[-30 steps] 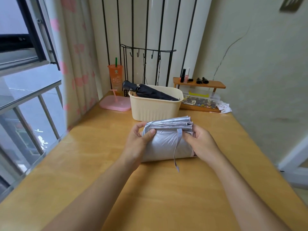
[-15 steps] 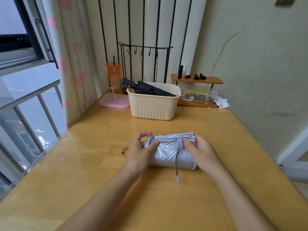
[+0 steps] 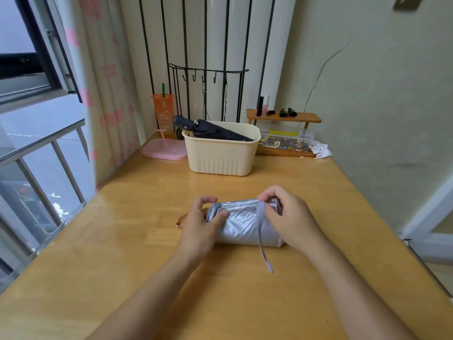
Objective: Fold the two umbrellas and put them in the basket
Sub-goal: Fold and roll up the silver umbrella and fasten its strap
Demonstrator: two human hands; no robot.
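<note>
Mid-table, toward the near edge, we hold the silver umbrella (image 3: 241, 223) rolled on its side. Left hand (image 3: 201, 223) cups the handle end, thumb pressing the pleats; right hand (image 3: 288, 217) closes on the far end by the strap (image 3: 262, 231), which hangs loose. The dark umbrella (image 3: 213, 130) already lies in the basket (image 3: 221, 155) at the far edge. Next, seemingly: wrap and fasten the strap; its fastener is unclear.

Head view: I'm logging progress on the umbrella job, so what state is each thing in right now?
Silver umbrella: rolled up, lying on the table, strap loose, unfastened.
Dark umbrella: folded, in the basket, handle over the rim.
Basket: upright, holding one umbrella.
Left hand: gripping the silver umbrella's left end.
Right hand: holding its right end by the strap.
Orange cup: upright, straw in.
</note>
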